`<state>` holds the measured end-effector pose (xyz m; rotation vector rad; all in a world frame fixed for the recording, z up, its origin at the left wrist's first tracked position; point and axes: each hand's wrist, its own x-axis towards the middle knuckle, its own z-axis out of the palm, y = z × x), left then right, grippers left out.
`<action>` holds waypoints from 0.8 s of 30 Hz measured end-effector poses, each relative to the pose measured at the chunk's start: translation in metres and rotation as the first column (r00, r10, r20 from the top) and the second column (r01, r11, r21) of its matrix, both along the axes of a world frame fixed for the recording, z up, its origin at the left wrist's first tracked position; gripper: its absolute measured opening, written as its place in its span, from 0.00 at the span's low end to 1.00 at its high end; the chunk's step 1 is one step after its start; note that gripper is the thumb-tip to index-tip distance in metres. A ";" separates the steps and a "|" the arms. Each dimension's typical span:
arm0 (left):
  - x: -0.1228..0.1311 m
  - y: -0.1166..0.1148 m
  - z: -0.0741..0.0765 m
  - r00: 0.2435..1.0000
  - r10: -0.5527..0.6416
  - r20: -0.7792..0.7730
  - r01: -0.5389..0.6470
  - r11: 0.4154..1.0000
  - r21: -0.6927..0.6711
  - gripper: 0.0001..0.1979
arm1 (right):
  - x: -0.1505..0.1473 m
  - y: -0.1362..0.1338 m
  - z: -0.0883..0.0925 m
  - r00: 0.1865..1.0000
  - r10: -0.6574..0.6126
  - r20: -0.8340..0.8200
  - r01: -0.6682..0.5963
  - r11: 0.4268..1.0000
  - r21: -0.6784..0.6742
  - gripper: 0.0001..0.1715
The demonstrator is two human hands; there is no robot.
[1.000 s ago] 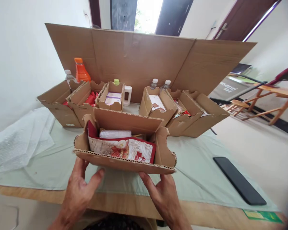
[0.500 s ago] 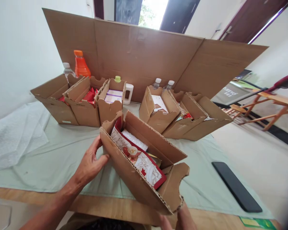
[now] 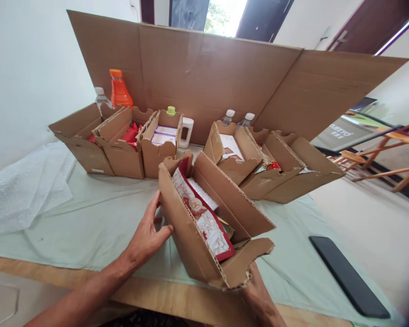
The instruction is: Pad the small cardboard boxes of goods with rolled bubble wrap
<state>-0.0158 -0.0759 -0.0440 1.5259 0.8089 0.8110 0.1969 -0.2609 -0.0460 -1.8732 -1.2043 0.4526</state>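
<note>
An open-topped cardboard box (image 3: 184, 222) is held at an angle over the near part of the cloth. My left hand (image 3: 148, 236) grips its left side, thumb on the outer wall and fingertips partly hidden. At the near right end is my right hand (image 3: 255, 286), its fingers mostly hidden by the box. Inside stands a white and dark red patterned packet (image 3: 204, 218). Beside the packet lies a bubble-wrapped item (image 3: 203, 193), with a small gold-coloured piece (image 3: 227, 227) partly covered.
Similar boxes stand behind in a left group (image 3: 122, 156) and a right group (image 3: 279, 181). Bottles, one orange (image 3: 120, 91), stand before a tall cardboard panel (image 3: 204, 72). Bubble wrap (image 3: 34, 186) lies left; a black flat slab (image 3: 347, 274) lies right on the green cloth (image 3: 98, 218).
The box has turned, its near end swinging away from the table's front edge. Both hands moved with it, and more of my right hand and wrist shows. The whole view has shifted slightly.
</note>
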 end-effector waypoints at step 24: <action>0.025 0.050 0.016 0.972 -0.187 0.139 0.181 0.982 0.054 0.40 | -0.022 0.046 -0.023 0.928 0.139 -0.346 -0.102 0.987 0.122 0.35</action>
